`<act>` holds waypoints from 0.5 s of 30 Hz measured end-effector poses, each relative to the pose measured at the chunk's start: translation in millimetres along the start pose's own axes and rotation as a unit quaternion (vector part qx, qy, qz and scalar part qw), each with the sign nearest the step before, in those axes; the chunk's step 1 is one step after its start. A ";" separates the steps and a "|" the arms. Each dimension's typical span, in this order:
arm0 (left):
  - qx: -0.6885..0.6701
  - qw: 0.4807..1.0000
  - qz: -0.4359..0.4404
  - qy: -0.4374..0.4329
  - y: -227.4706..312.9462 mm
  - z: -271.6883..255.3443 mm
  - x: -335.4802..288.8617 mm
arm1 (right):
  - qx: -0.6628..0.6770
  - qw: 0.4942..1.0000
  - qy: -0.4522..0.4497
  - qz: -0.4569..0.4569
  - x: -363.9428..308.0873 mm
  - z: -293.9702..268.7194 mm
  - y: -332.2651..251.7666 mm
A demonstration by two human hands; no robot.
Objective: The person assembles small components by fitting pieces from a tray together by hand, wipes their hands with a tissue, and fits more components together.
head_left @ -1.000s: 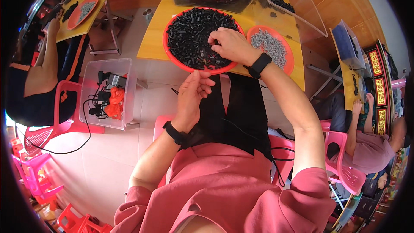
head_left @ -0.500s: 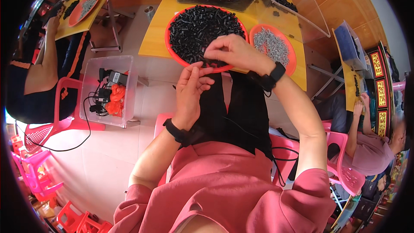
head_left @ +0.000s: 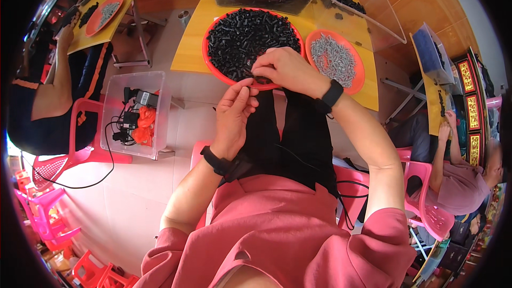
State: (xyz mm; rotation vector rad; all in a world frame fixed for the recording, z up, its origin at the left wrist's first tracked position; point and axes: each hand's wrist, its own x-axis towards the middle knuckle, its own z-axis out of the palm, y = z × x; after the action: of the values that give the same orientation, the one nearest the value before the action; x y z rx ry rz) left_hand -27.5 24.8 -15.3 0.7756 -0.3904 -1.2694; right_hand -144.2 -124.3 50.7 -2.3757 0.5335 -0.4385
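A red round basin point(head_left: 207, 58) heaped with small black tube-like pieces point(head_left: 250, 32) sits at the near edge of the yellow table. My left hand point(head_left: 233, 112) is at its near rim, palm turned up, thumb and forefinger pinched. A tiny dark bit shows at those fingertips, too small to name. My right hand point(head_left: 288, 69) reaches over the basin's near right part, fingers curled down and pressed together close to the left fingertips. What they grip, if anything, is hidden. To the right of the basin lies an orange plate point(head_left: 360, 74) of small grey screw-like pieces point(head_left: 333, 58).
Behind the basin stands a clear bin point(head_left: 261, 1) of black pieces, with another clear container point(head_left: 368, 13) beside it. A clear box point(head_left: 109, 122) of cables and red plastic is on the left. People sit working at tables on both sides point(head_left: 50, 90) point(head_left: 453, 181).
My right hand has shifted slightly left and lower, its fingertips still near the left ones. My left thumb and forefinger have drawn closer together; the other fingers have curled in.
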 end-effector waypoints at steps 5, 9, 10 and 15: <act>0.004 1.000 -0.016 0.014 -2.0 -2.5 1.0 | -0.211 0.973 0.055 0.072 6.3 -1.2 3.3; -0.002 1.000 -0.020 0.019 -1.3 -2.2 1.8 | -0.131 0.989 -0.032 0.054 7.5 8.9 3.2; -0.008 1.000 -0.018 0.020 -1.5 -2.9 1.9 | -0.132 0.988 -0.022 0.075 9.4 11.7 4.7; -0.020 1.000 -0.016 0.016 -3.2 -4.5 1.9 | -0.192 0.971 0.100 0.097 15.1 -1.1 6.9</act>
State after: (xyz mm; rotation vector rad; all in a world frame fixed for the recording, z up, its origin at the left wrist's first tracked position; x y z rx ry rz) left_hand -26.3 24.0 -21.0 0.7701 -0.3261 -1.2896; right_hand -133.5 -136.9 49.6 -2.6223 1.0138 -0.5273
